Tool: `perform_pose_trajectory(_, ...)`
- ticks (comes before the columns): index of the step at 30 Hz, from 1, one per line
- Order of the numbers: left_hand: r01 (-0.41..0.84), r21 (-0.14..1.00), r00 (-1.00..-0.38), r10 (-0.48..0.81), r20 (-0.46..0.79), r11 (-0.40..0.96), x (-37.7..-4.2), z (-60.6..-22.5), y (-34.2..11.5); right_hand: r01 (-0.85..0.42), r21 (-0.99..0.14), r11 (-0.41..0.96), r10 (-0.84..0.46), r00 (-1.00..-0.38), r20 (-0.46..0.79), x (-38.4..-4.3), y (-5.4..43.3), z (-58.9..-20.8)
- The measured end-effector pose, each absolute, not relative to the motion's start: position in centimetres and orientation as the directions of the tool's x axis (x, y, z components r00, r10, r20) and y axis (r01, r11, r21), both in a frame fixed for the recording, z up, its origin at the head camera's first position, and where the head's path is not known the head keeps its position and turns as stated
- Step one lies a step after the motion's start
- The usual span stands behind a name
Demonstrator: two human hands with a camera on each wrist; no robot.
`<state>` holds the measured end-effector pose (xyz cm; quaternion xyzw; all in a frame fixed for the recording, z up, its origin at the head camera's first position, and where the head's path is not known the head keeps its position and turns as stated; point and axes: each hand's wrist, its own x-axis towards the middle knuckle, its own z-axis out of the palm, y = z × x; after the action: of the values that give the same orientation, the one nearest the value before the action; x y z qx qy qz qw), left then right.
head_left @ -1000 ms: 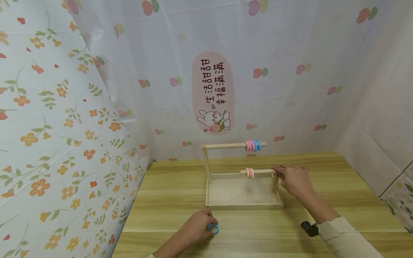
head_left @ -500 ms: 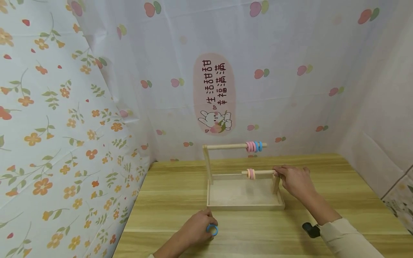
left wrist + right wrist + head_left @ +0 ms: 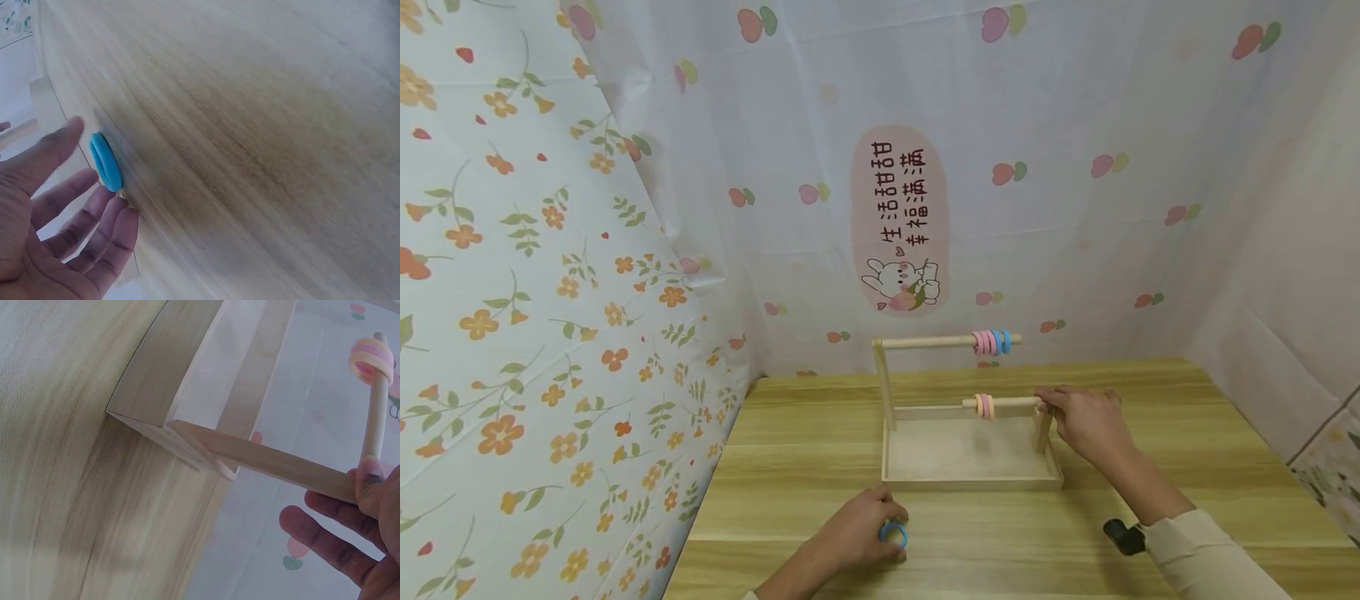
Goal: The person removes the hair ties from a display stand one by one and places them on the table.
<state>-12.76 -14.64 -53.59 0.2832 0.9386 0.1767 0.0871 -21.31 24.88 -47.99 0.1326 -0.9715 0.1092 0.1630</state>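
A blue ring (image 3: pixel 892 535) lies on the table in front of the wooden rack (image 3: pixel 972 482). My left hand (image 3: pixel 857 531) is around it, thumb and fingers spread to either side; in the left wrist view the ring (image 3: pixel 106 162) sits just past the fingertips, clear of the thumb. My right hand (image 3: pixel 1088 423) pinches the rack at the top of its short right post, thumb on the lower rod (image 3: pixel 375 419) and fingers against the post (image 3: pixel 281 464). Pale orange and pink rings (image 3: pixel 984 406) hang on this lower rod.
The rack's taller left post (image 3: pixel 883 383) bears an upper rod (image 3: pixel 925 342) with several pink and blue rings (image 3: pixel 991 342) near its free end. A black object (image 3: pixel 1124 537) shows by the right sleeve. Patterned cloth (image 3: pixel 790 275) hangs behind and beside the table (image 3: pixel 805 467).
My left thumb and fingers have spread slightly apart around the blue ring. My right hand stays on the rack. The whole head view has shifted a little.
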Motion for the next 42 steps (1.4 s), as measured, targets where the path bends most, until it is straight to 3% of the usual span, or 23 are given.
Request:
perform_pose_trajectory(6, 0.517, 0.386, -0.832, 0.555, 0.014, 0.764, -13.3, -53.4, -14.4, -0.294, -0.168, 0.941, -0.223, -0.912, 0.343, -21.5, 24.8, -47.9)
perform_pose_trajectory(13, 0.502, 0.471, -0.854, 0.500, 0.140, 0.725, -14.1, -53.2, -14.0, -0.296, -0.167, 0.941, -0.225, -0.911, 0.345, -21.6, 24.9, -48.1)
perform_pose_trajectory(19, 0.444, 0.517, -0.892, 0.415, 0.180, 0.732, -14.8, -52.5, -13.4, -0.293, -0.172, 0.940, -0.224, -0.915, 0.336, -21.6, 25.0, -48.1)
perform_pose_trajectory(26, 0.452, 0.531, -0.892, 0.383, 0.241, 0.717, -16.4, -51.6, -12.8, -0.293, -0.175, 0.940, -0.224, -0.916, 0.332, -21.6, 25.0, -48.1)
perform_pose_trajectory(42, 0.431, 0.557, -0.901, 0.368, 0.229, 0.710, -18.4, -50.3, -11.9, -0.303, -0.145, 0.942, -0.232, -0.899, 0.371, -21.4, 24.9, -48.1)
